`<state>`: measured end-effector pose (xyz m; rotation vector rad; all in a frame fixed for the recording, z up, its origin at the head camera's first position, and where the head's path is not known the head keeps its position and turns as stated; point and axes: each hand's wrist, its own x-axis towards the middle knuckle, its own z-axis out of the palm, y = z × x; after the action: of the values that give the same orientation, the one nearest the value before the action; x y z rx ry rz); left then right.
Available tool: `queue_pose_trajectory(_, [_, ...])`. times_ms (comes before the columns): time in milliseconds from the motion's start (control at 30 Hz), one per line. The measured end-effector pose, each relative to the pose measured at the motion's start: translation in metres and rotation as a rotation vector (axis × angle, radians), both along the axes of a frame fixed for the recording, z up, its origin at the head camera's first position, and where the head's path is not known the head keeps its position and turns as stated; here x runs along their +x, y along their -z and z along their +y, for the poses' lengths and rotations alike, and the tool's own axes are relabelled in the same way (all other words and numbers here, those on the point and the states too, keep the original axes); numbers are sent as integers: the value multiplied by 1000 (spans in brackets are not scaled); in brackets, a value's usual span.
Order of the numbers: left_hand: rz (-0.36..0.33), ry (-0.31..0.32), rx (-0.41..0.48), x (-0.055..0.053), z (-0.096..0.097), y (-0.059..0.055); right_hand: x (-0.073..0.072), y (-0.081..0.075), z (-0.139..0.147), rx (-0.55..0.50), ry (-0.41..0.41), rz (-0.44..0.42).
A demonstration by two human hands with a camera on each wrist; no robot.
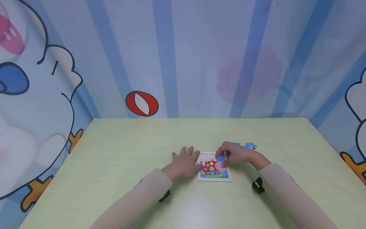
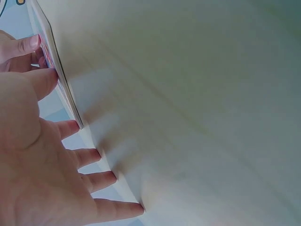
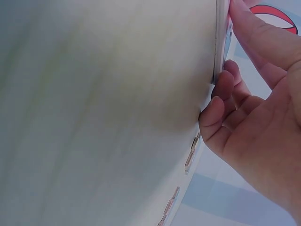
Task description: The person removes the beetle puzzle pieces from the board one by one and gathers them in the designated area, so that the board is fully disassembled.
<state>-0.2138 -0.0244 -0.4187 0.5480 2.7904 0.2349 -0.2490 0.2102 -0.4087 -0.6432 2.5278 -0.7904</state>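
A left hand [image 1: 184, 163] and a right hand [image 1: 237, 153] touch a puzzle board [image 1: 206, 156].
The board lies flat on the light worktop [image 1: 128, 143], between the hands, with a red spotted animal [image 1: 209, 166] on it. The left grip is spread wide, its thumb on the board's left side. The right grip is bent, pinching a blue piece [image 1: 220, 158] at the board's top right. Loose pieces [image 1: 250, 145] lie just past the right hand.

Pale yellow-green table [image 1: 128, 143]: framed picture puzzle [image 1: 211, 168] on it, loose pieces [image 1: 250, 145] just beyond.
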Motion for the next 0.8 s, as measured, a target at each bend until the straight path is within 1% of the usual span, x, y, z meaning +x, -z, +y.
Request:
queue_pose_trajectory(300, [-2,3,-2,-1,0,0,0,-1,-1,16,19,-6])
queue_pose_trajectory(800, [-16,-3,6,0,1,-4,0,0,-1,13,8,0])
